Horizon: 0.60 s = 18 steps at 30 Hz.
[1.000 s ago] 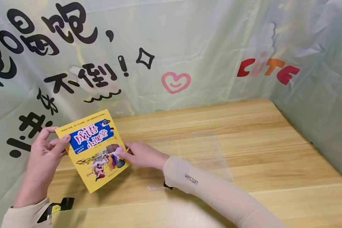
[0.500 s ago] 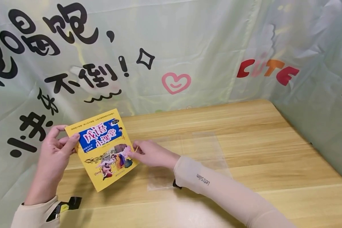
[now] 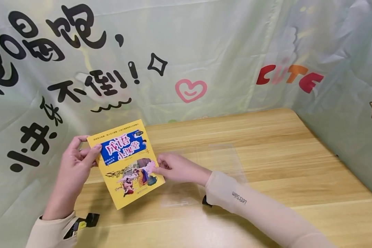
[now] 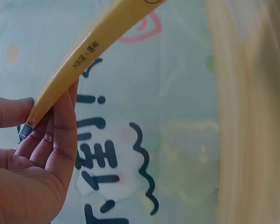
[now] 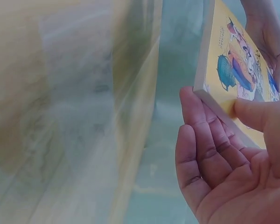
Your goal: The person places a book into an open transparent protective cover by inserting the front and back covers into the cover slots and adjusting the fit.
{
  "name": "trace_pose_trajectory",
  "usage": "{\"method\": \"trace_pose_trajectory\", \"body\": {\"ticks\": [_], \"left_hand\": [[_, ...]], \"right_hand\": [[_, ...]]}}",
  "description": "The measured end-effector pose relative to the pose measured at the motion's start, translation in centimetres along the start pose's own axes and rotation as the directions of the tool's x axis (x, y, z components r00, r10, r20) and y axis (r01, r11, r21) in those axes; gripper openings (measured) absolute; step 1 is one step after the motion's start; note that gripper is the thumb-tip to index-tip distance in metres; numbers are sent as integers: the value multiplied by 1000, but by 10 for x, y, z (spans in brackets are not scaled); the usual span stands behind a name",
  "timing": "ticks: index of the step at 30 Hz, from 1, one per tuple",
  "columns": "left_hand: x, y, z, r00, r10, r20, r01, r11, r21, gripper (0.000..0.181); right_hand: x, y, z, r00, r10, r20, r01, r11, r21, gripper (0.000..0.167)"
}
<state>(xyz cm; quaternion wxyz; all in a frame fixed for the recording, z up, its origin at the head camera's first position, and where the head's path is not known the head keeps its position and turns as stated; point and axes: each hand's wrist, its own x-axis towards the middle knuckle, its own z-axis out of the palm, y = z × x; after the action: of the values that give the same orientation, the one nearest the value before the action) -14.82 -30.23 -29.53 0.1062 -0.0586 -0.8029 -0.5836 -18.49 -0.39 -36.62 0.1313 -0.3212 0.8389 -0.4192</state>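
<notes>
A yellow paperback book (image 3: 127,165) is held up off the table, tilted, its front cover with a blue title panel and a drawing of figures facing the head camera. My left hand (image 3: 75,167) pinches its left edge near the upper corner, thumb on the cover. In the left wrist view the yellow spine (image 4: 84,58) runs up from that grip. At the lower right edge my right hand (image 3: 181,168) grips the book between thumb and fingers. The right wrist view shows the right thumb on the cover and the fingers (image 5: 207,144) behind the white page edge.
A clear plastic sleeve (image 3: 221,155) lies flat on the wooden table (image 3: 282,165), partly behind the right forearm. A printed fabric curtain (image 3: 223,51) rises along the table's back and sides.
Both hands have carried the book to the right, towards the plastic sleeve, at about the same tilt. Their grip looks the same. The sleeve has stayed in place.
</notes>
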Motion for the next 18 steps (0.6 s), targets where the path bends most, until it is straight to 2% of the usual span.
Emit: {"method": "trace_pose_trajectory", "body": {"ticks": [6,12,18], "left_hand": [[1,8,18,1000,-19,4,18,983,183,23],[2,15,39,999,-8,51,-2,981,192,29],[4,19,57,994,11,109,-34,978,204,30]], "right_hand": [[-18,5,-10,1000,13,0,-13,999,46,23],[-39,11,-22,999,51,-3,-50,991,124,22],[-55,18,-32,997,72,-7,-70,989,130,20]]}}
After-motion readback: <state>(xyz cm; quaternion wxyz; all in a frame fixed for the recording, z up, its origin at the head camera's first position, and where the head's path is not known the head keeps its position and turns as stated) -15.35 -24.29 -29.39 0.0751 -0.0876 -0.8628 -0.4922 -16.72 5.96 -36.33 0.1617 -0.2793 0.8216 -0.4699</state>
